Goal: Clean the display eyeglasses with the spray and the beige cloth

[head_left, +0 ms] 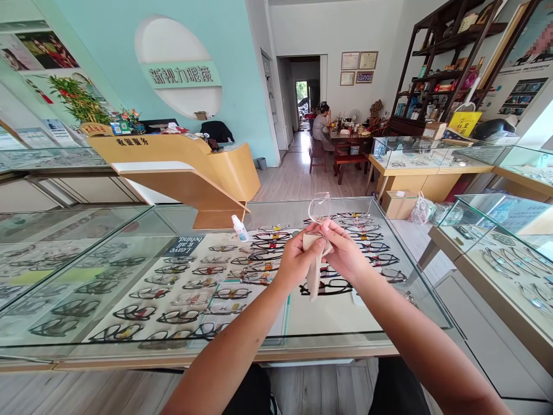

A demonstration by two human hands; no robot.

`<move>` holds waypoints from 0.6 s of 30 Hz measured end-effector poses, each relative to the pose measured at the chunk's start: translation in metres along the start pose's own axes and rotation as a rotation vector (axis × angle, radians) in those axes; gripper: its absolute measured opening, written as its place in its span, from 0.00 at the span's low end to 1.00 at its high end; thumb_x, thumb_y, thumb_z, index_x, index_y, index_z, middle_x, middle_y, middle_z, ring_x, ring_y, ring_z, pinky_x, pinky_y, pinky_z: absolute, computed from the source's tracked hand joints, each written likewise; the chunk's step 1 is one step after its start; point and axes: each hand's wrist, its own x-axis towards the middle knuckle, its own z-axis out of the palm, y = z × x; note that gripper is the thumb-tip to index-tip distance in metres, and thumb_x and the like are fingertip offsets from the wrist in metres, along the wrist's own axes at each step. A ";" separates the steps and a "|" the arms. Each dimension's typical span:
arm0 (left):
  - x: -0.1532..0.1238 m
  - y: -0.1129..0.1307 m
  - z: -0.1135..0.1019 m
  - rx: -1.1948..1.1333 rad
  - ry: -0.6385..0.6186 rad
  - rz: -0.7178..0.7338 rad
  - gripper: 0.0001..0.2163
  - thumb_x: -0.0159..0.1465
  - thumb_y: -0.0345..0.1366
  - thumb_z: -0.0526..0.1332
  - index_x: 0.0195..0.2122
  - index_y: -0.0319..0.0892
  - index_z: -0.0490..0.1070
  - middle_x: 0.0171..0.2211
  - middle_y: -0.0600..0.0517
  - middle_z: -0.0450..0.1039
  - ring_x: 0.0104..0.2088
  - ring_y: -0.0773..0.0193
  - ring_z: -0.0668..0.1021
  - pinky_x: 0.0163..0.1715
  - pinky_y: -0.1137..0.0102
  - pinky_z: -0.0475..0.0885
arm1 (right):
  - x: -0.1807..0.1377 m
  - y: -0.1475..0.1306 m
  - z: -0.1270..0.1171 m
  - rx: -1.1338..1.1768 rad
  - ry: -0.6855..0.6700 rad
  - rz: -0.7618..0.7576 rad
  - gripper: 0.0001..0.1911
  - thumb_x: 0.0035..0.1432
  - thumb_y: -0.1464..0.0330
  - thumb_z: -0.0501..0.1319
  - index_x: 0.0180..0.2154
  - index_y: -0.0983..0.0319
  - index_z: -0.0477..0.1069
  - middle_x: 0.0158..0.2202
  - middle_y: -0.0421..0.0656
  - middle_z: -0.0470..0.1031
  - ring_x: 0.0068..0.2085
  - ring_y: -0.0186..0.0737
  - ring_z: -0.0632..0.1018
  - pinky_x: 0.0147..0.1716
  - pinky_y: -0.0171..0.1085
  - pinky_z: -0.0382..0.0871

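Head view over a glass display counter [389,323] in an optician's shop; both hands are raised above the glass near its middle, holding a pair of clear-framed spectacles [320,208] and a beige cleaning cloth [314,271]; the left hand [297,259] is closed, pinching a fold of the cloth against the lower part of the spectacles, while the rest of the cloth hangs loose below; the right hand [345,253] is closed too, its fingertips gripping the spectacles just beside the left hand, so that one lens stands upright above both. The spectacles appear light, thin and rigid, with smooth lenses that would likely smear or scratch and a frame that could bend or snap under a twist; a hold on the rim or bridge, not on the lens faces, seems best, with the soft, limp cloth between fingers and lens. A small white spray bottle [239,227] with a blue label stands on the glass, apart to the left; rows of spectacle frames [173,300] lie beneath it. Legible writing: a dark card [184,246] inside the case, seen upside down, reading "Leave it all behind"; the wall sign [181,75] reading "新视力眼镜"; the lettering on the wooden reception desk [132,142] is too small to read surely.
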 end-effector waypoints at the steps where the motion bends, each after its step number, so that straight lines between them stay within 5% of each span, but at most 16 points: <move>1: -0.001 0.000 0.000 0.001 0.009 -0.005 0.24 0.63 0.56 0.75 0.47 0.41 0.80 0.34 0.47 0.84 0.30 0.60 0.83 0.28 0.69 0.81 | -0.001 -0.001 0.001 -0.002 -0.008 -0.010 0.18 0.59 0.51 0.76 0.38 0.56 0.78 0.41 0.41 0.76 0.28 0.33 0.63 0.22 0.35 0.58; 7: 0.003 -0.008 -0.006 -0.051 0.000 -0.061 0.27 0.66 0.62 0.69 0.51 0.42 0.82 0.38 0.46 0.85 0.32 0.56 0.84 0.33 0.62 0.83 | 0.000 -0.004 0.000 -0.006 0.032 -0.015 0.18 0.57 0.53 0.78 0.34 0.57 0.75 0.32 0.38 0.74 0.24 0.32 0.57 0.21 0.35 0.55; 12: 0.008 -0.010 -0.017 0.007 -0.025 -0.027 0.25 0.68 0.61 0.67 0.52 0.46 0.84 0.50 0.46 0.85 0.55 0.50 0.82 0.60 0.58 0.76 | 0.005 -0.008 -0.007 -0.013 0.068 -0.091 0.16 0.56 0.55 0.79 0.34 0.56 0.78 0.41 0.41 0.82 0.37 0.39 0.76 0.36 0.37 0.70; 18: 0.011 -0.011 -0.025 0.042 0.098 -0.107 0.28 0.66 0.65 0.67 0.48 0.44 0.84 0.42 0.49 0.85 0.45 0.55 0.82 0.47 0.66 0.76 | 0.007 -0.018 -0.014 -0.066 0.104 -0.108 0.16 0.52 0.53 0.81 0.33 0.54 0.80 0.43 0.41 0.83 0.49 0.46 0.79 0.48 0.40 0.71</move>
